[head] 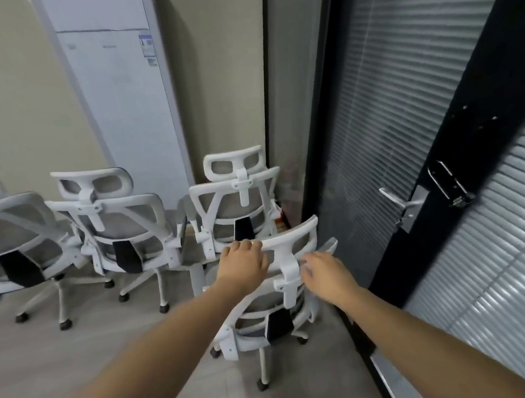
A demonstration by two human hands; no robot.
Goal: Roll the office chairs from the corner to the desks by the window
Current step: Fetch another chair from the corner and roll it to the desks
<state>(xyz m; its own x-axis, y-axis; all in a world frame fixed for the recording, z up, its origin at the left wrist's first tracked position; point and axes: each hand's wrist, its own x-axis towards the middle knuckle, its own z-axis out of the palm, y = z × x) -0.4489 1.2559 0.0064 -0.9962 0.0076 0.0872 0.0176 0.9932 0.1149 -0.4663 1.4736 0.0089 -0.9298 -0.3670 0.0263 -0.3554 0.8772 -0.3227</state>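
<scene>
Beside the glass door (456,141), my left hand (244,262) grips the nearest chair (272,316) headrest (301,235); my right hand (327,273) touches it, fingers loosely curled.

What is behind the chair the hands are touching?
Beyond the nearest chair stands another chair in the corner. Something reddish sits past it, mostly hidden.

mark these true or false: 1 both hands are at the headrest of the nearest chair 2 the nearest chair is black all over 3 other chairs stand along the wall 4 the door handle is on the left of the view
1. True: the left hand grips the headrest of the nearest chair; the right hand is at it.
2. False: its frame is white, with grey mesh.
3. True: three other chairs stand there.
4. False: the door handle is on the right.
</scene>
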